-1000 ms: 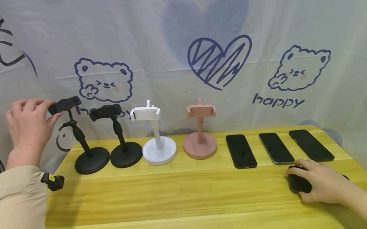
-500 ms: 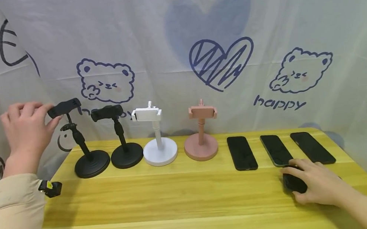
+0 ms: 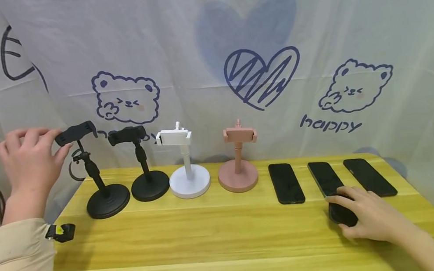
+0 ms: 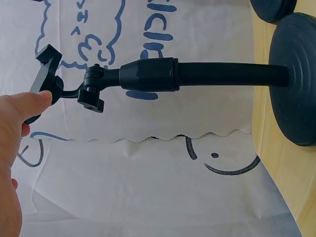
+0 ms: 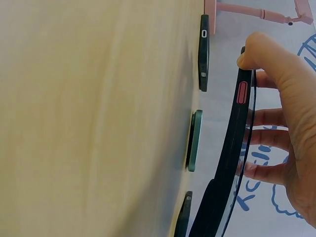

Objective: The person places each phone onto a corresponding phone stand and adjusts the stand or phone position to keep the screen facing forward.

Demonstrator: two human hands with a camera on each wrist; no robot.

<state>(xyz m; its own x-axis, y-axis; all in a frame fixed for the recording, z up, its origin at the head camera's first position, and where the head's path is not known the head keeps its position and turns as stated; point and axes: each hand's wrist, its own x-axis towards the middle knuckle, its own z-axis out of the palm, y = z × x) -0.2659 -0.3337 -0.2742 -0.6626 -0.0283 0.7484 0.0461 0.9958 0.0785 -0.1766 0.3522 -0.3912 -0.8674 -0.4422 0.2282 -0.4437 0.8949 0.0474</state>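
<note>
My left hand (image 3: 31,161) pinches the left end of the clamp on the leftmost black phone stand (image 3: 92,170). The stand's neck leans to the left, and its round base (image 4: 296,81) looks to be on the table. At the right, my right hand (image 3: 372,214) grips a black smartphone (image 3: 341,214) by its edges. In the right wrist view this smartphone (image 5: 232,133) is off the table, with a red side button showing. The hand covers part of it in the head view. Its near end lies in front of the middle phone (image 3: 325,178).
Beside the leftmost stand are another black phone stand (image 3: 148,186), a white one (image 3: 190,182) and a pink one (image 3: 238,175). Two more phones, one on the left (image 3: 286,183) and one on the right (image 3: 369,177), lie near the curtain (image 3: 190,32) behind the wooden table (image 3: 180,241).
My right hand has moved left with the smartphone. My left hand and the leftmost stand have shifted slightly toward me, and the stand's clamp has tipped a little.
</note>
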